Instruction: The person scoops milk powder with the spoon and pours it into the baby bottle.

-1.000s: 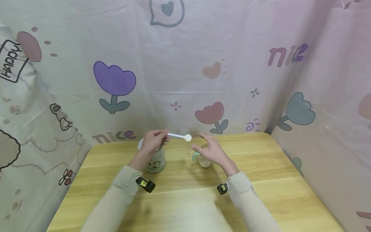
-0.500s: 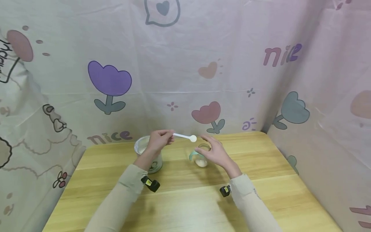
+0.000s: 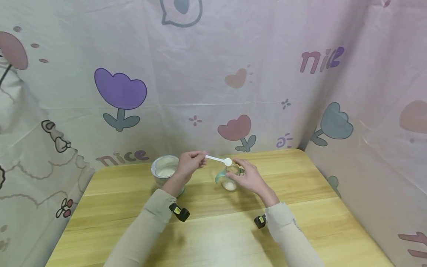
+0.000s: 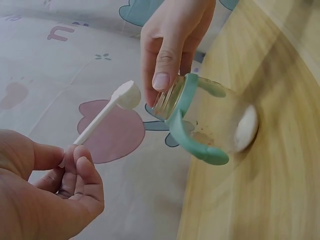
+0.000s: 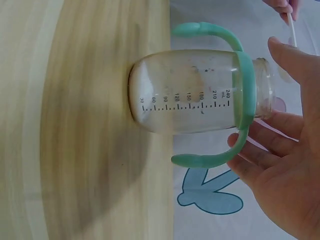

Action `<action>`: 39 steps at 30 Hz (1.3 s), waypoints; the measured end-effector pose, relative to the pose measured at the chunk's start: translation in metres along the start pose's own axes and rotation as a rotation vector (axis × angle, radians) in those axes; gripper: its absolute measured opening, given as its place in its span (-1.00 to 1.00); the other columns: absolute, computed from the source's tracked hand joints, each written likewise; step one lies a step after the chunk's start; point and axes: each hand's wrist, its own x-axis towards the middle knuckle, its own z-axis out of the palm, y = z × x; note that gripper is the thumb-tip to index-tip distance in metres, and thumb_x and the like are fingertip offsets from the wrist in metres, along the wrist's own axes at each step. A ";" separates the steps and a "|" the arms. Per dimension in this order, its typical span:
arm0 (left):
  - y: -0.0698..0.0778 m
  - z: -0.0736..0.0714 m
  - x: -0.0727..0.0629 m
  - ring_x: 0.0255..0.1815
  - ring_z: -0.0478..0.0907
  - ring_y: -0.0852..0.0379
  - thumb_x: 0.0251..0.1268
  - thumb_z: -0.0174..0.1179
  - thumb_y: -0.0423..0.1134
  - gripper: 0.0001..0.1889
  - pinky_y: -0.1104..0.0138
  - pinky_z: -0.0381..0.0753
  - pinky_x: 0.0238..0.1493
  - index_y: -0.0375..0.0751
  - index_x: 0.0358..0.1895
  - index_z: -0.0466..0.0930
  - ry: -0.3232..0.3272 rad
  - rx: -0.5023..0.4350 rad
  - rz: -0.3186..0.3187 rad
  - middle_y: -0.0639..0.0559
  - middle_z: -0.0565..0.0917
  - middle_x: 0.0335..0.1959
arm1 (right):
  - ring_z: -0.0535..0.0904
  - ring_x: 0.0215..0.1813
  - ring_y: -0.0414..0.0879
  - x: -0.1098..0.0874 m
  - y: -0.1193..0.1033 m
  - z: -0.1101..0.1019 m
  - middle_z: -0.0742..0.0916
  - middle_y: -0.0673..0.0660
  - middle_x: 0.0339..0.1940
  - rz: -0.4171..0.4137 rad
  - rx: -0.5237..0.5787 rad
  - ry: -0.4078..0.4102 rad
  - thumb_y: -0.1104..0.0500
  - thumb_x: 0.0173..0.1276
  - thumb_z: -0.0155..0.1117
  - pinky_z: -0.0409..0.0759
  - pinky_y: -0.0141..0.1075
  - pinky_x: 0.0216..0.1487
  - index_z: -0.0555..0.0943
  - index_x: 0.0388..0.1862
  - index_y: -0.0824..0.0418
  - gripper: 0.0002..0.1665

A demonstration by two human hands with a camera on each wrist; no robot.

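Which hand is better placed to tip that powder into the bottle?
Probably the left hand: it pinches the powder-filled scoop near the open bottle, while the right hand is at the bottle's neck.

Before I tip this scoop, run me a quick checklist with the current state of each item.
1. Scoop held: ok, the left hand pinches its handle.
2. Scoop loaded: ok, white powder shows in its bowl.
3. Bottle uncapped: ok, its neck is bare.
4. Bottle upright: ok, it stands on the table.
5. Scoop centred over the mouth: cannot tell; it is above the rim, slightly left in the head view.
6. Bottle firmly steadied: cannot tell; the right hand is at the neck, grip unclear.
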 end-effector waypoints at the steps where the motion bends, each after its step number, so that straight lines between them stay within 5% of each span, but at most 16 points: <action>1: -0.001 0.001 0.000 -0.34 0.68 0.23 0.57 0.24 -0.27 -0.68 0.49 0.70 -0.23 -0.54 0.09 0.69 -0.003 0.003 0.002 0.03 0.75 -0.37 | 0.44 0.54 0.29 0.000 0.001 0.001 0.58 0.26 0.49 0.001 -0.002 0.000 -0.20 0.34 0.50 0.35 0.29 0.56 0.43 0.55 0.24 -0.05; 31: -0.019 0.017 0.001 -0.33 0.69 0.23 0.54 0.23 -0.32 -0.75 0.44 0.77 -0.15 -0.47 0.03 0.73 -0.002 0.044 0.009 -0.03 0.80 -0.34 | 0.51 0.50 0.29 -0.002 0.015 0.010 0.60 0.32 0.47 0.026 0.000 -0.013 -0.19 0.35 0.51 0.41 0.22 0.55 0.45 0.53 0.26 -0.07; 39: -0.024 0.016 0.001 -0.33 0.70 0.23 0.53 0.23 -0.32 -0.74 0.28 0.81 -0.02 -0.48 0.04 0.74 -0.001 0.082 0.030 -0.03 0.81 -0.34 | 0.47 0.53 0.29 -0.002 0.016 0.010 0.57 0.31 0.50 0.050 0.017 -0.023 -0.19 0.35 0.52 0.38 0.21 0.58 0.42 0.56 0.25 -0.04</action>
